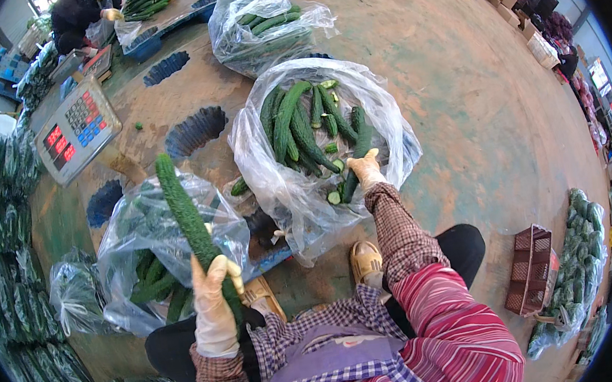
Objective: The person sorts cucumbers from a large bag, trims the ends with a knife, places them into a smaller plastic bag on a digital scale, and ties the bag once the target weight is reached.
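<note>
My left hand (211, 299), in a pale glove, grips a long bumpy green cucumber (181, 203) that points away from me. Beneath and beside it, an open clear plastic bag (219, 205) holds several more cucumbers (154, 274). My right hand (365, 167), gloved too, reaches into a larger clear bag (266, 178) with its mouth spread wide. Its fingers are closed around a dark green cucumber (363, 138). Whole cucumbers (288, 118) lie in this bag along with cut pieces (334, 197).
A digital scale (79, 130) with a lit display stands at left. Bagged cucumbers (7, 302) are stacked along the left side. Farther ahead sits another cucumber bag (268, 29), and a person (74, 20) works at upper left. A brown plastic crate (529, 271) stands at right.
</note>
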`<state>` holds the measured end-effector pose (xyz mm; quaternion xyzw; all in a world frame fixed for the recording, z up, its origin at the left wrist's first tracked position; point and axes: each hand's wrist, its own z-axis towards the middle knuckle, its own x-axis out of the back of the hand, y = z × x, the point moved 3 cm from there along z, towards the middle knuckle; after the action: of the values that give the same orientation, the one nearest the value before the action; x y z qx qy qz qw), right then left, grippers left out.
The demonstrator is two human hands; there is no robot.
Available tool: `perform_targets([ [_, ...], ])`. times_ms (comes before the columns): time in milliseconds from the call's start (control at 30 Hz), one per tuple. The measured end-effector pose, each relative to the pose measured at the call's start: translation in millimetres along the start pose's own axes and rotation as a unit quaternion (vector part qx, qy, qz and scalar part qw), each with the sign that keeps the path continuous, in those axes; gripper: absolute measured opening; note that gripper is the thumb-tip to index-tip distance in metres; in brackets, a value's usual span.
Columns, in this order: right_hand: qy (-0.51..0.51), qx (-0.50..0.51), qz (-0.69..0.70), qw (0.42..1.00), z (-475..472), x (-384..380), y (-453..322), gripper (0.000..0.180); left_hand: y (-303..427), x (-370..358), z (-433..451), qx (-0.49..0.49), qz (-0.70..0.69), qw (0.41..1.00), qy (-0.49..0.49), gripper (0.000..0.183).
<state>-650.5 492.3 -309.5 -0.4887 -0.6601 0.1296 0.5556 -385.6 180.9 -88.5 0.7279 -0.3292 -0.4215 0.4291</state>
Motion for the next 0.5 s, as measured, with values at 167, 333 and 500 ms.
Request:
perform_targets([
  [167, -0.056, 0.165, -0.27, 0.947, -26.7, -34.7, -121.5, 0.045, 21.2, 18.8, 40.4, -0.077, 0.012, 0.997, -0.001, 0.052],
  [333, -0.113, 0.067, -0.17, 0.977, -27.4, -131.3, -159.7, 0.1, 11.4, 5.2, 54.4, -0.01, -0.032, 0.999, 0.015, 0.045],
  [500, -0.119, 0.145, 0.147, 0.971, -29.1, -135.5, -131.8, 0.072, 13.2, 7.3, 57.5, 0.016, -0.061, 0.998, 0.027, 0.039],
])
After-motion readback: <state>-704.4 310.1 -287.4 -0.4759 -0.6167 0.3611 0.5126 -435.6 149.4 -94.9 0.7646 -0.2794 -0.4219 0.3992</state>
